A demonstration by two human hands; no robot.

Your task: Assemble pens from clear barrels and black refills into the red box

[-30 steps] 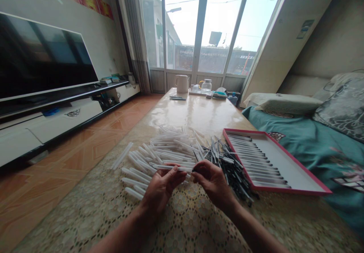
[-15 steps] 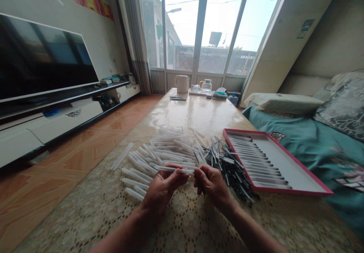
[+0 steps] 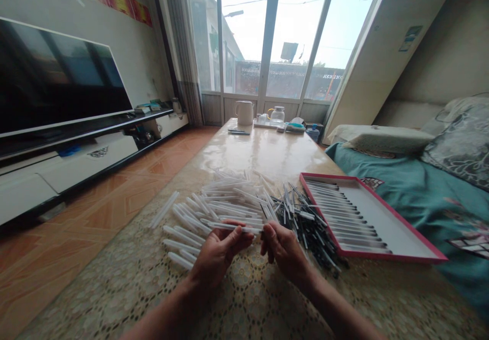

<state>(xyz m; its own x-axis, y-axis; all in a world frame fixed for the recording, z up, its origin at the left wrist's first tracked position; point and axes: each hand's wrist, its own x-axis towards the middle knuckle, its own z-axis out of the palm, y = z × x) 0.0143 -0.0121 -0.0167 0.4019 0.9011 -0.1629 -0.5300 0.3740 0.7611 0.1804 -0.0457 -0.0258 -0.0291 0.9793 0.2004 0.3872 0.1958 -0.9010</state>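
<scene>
A whitish translucent pen (image 3: 225, 226) lies nearly level above the table, pointing left to right. My left hand (image 3: 214, 256) is closed on it, thumb on top and fingers beneath. At its right end, my right hand (image 3: 284, 248) pinches the tip; a small dark bit shows there, but the fingertips hide the detail. Just beyond my left hand spreads a loose pile of white pen barrels (image 3: 187, 217). Thin black and grey pen refills (image 3: 319, 240) are heaped beside my right hand.
To the right sits a shallow pink-rimmed box (image 3: 405, 228) with a row of dark-tipped pens (image 3: 344, 215) along its left side. A kettle (image 3: 244, 113) and a glass jug (image 3: 277, 115) stand at the table's far end. A sofa (image 3: 385, 177) borders the right.
My right hand has shifted very slightly to the right at the pen's end. My left hand and the piles look the same.
</scene>
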